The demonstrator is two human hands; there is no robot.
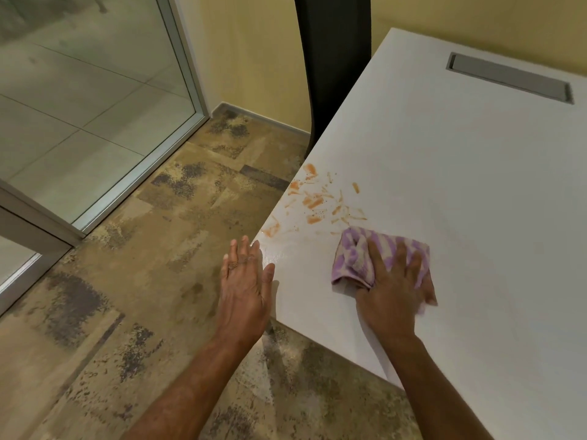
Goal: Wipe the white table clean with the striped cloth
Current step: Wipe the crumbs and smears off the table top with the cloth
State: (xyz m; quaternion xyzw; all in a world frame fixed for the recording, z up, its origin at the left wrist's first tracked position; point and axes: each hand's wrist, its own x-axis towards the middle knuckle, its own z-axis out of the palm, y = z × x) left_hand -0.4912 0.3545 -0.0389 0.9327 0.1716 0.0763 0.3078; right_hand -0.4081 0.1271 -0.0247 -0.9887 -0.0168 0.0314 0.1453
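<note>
Currently the cloth (355, 255) is pressed under the flat right grip (390, 287). Smears (314, 201) are found just beyond, leftward at the counter (460, 185) edge, above the flat, empty left grip (246, 281).

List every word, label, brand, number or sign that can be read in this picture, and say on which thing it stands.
No text can be read anywhere in this picture.
The white table, the striped cloth and the grey metal slot in the table carry no writing.
The orange smears are stains, not letters.
</note>
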